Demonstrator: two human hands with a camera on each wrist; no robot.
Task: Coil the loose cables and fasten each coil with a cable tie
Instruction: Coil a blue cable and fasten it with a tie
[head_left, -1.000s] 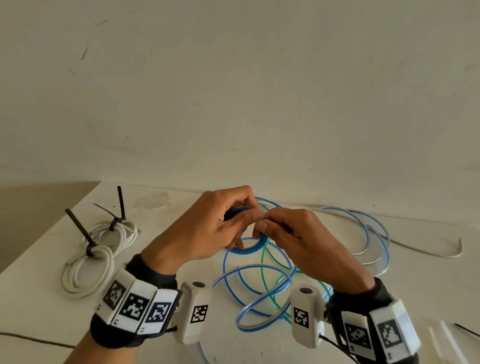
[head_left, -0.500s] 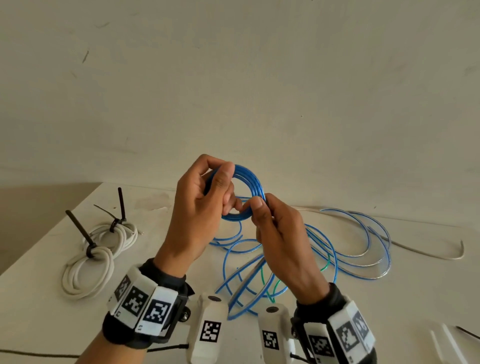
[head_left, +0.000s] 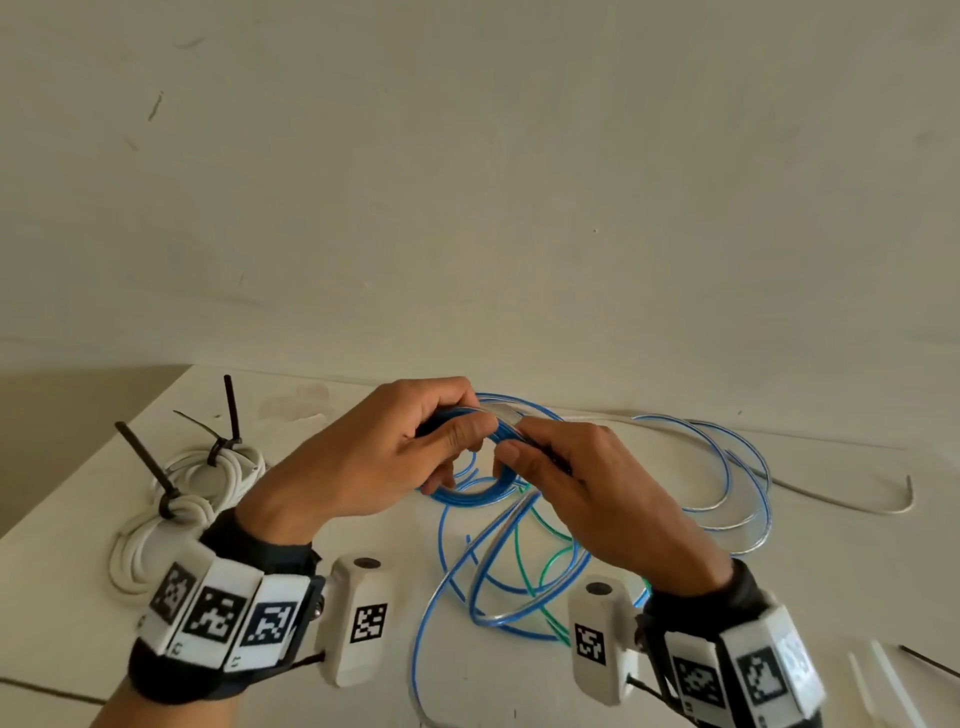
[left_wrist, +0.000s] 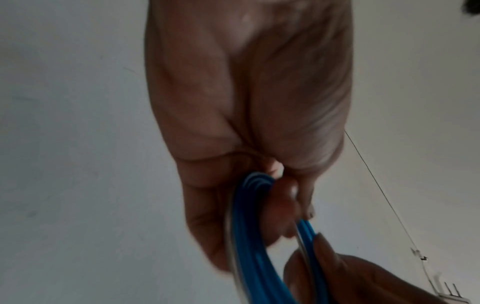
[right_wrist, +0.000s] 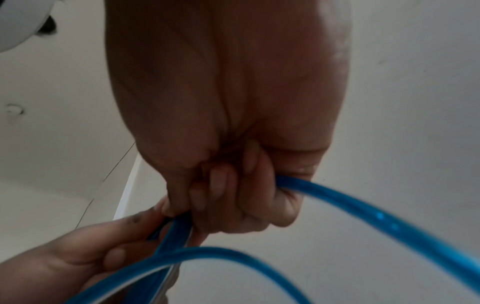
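**Blue coil held between both hands, loose tail trailing toward six o'clock**

Head view: the left hand (head_left: 374, 457) and right hand (head_left: 587, 488) meet above the worktop (head_left: 67, 582), both gripping a small blue coil (head_left: 478, 488) that hangs between them. The left fingers (head_left: 457, 431) curl round the coil's rim at about ten o'clock; the right hand pinches it at about two o'clock. From the coil the loose blue cable (head_left: 727, 467) spills in wide loops toward three o'clock and down toward six, crossing a green cable (head_left: 524, 566). At nine o'clock lies a white coiled cable (head_left: 135, 551), already bound with black cable ties (head_left: 150, 467).

Left wrist view: the left-hand fingers are closed narrowly on several stacked blue turns, and the coil runs down and away from the palm toward five o'clock.

Right wrist view: the right-hand fingers (right_wrist: 254, 197) are curled tight round one blue strand, which arcs off toward four o'clock.

As I judge it, coiling is in hand. The next wrap turns on the free length lying on the right hand's side, its run toward that hand, so the right feeds while the left holds.
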